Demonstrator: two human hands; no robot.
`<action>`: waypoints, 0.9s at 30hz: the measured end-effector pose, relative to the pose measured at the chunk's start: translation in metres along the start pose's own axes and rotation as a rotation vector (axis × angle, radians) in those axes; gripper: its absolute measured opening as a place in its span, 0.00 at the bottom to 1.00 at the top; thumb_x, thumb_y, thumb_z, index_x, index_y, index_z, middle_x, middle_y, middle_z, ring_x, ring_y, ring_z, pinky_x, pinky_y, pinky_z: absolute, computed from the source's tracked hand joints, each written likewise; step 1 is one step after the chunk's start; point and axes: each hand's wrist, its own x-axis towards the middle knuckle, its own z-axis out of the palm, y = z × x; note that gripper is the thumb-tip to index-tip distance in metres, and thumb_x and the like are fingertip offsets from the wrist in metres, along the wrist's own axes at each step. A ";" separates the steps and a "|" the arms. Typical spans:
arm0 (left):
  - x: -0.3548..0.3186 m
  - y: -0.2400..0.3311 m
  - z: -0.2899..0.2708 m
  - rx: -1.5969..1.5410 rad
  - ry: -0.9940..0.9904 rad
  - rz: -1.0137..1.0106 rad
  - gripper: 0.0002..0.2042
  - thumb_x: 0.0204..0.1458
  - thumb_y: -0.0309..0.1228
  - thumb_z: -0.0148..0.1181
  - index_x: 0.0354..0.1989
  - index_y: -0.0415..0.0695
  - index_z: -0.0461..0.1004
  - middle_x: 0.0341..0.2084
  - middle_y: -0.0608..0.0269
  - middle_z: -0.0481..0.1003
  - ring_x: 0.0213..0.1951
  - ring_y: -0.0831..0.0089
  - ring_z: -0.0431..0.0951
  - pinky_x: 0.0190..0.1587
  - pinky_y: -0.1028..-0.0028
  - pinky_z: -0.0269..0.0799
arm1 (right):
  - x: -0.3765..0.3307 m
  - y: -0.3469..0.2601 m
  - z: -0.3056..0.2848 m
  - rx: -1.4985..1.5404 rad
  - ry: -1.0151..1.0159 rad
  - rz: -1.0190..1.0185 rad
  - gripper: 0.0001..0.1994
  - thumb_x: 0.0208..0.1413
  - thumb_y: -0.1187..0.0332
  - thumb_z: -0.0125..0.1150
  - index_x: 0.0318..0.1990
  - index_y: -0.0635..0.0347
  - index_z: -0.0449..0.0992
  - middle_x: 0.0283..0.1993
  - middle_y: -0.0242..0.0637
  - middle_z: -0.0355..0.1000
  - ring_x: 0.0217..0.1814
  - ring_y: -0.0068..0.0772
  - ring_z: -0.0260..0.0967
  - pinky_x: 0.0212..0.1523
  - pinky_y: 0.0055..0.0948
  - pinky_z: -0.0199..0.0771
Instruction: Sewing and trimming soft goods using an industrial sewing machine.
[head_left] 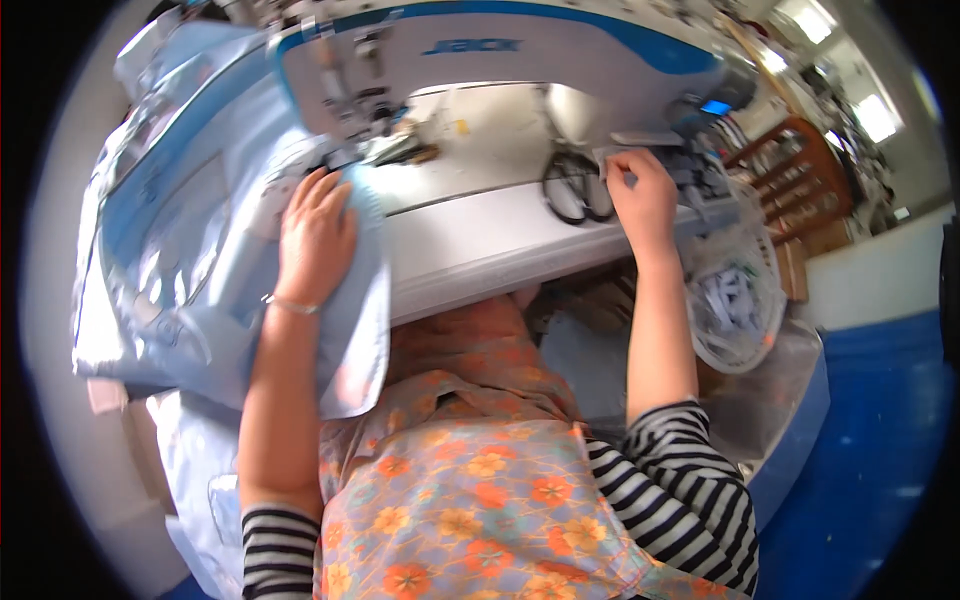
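Note:
My left hand lies on a light blue cloth piece, fingers stretched out and pressing it down, with the fingertips close to the needle area of a white and blue sewing machine. The cloth drapes over the front edge of the machine table. Farther right, my right hand is raised at the table edge with thumb and fingers pinched together. A small pale edge shows at its fingertips, too small to name. Scissors with black handles lie on the table just left of that hand.
More light blue cloth is heaped on the left and hangs down there. A clear-lined basket with white strips stands to the right, near a brown wooden chair back. Dark small tools lie by the needle.

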 end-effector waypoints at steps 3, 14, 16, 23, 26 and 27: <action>0.000 0.001 -0.002 0.022 0.063 0.043 0.13 0.46 0.25 0.55 0.42 0.38 0.76 0.47 0.50 0.74 0.56 0.54 0.68 0.60 0.60 0.62 | -0.013 -0.061 0.034 0.299 -0.186 -0.167 0.02 0.48 0.79 0.59 0.30 0.64 0.76 0.31 0.37 0.74 0.33 0.34 0.74 0.35 0.28 0.72; 0.001 0.006 -0.007 -0.279 0.073 -0.301 0.12 0.55 0.32 0.54 0.45 0.44 0.75 0.29 0.56 0.76 0.32 0.59 0.77 0.35 0.64 0.72 | -0.014 -0.177 0.154 0.489 -0.330 -0.297 0.05 0.50 0.75 0.59 0.34 0.63 0.79 0.34 0.41 0.74 0.37 0.45 0.72 0.39 0.37 0.72; 0.003 0.003 -0.003 -0.142 0.059 -0.179 0.09 0.53 0.30 0.54 0.40 0.45 0.77 0.29 0.58 0.75 0.33 0.57 0.77 0.36 0.63 0.72 | -0.013 -0.166 0.150 0.534 -0.355 -0.323 0.06 0.50 0.76 0.59 0.35 0.62 0.79 0.35 0.41 0.74 0.37 0.44 0.72 0.40 0.37 0.72; 0.010 -0.005 0.003 -0.109 -0.004 -0.276 0.08 0.48 0.26 0.53 0.34 0.46 0.79 0.34 0.59 0.74 0.37 0.58 0.76 0.39 0.61 0.72 | -0.005 -0.146 0.144 0.371 -0.438 -0.548 0.09 0.49 0.77 0.59 0.38 0.60 0.79 0.42 0.35 0.74 0.46 0.40 0.71 0.47 0.34 0.71; 0.010 -0.001 0.004 0.095 0.194 -0.096 0.09 0.46 0.26 0.53 0.34 0.44 0.78 0.36 0.61 0.75 0.41 0.63 0.75 0.43 0.63 0.71 | -0.008 -0.151 0.145 0.322 -0.356 -0.636 0.10 0.48 0.77 0.58 0.39 0.60 0.79 0.45 0.37 0.74 0.49 0.42 0.70 0.51 0.35 0.70; 0.009 0.000 0.004 0.097 0.219 -0.093 0.09 0.46 0.26 0.53 0.34 0.44 0.78 0.36 0.61 0.75 0.41 0.63 0.75 0.43 0.63 0.71 | -0.009 -0.151 0.145 0.321 -0.387 -0.631 0.11 0.48 0.78 0.57 0.40 0.61 0.78 0.47 0.39 0.74 0.51 0.43 0.70 0.53 0.36 0.70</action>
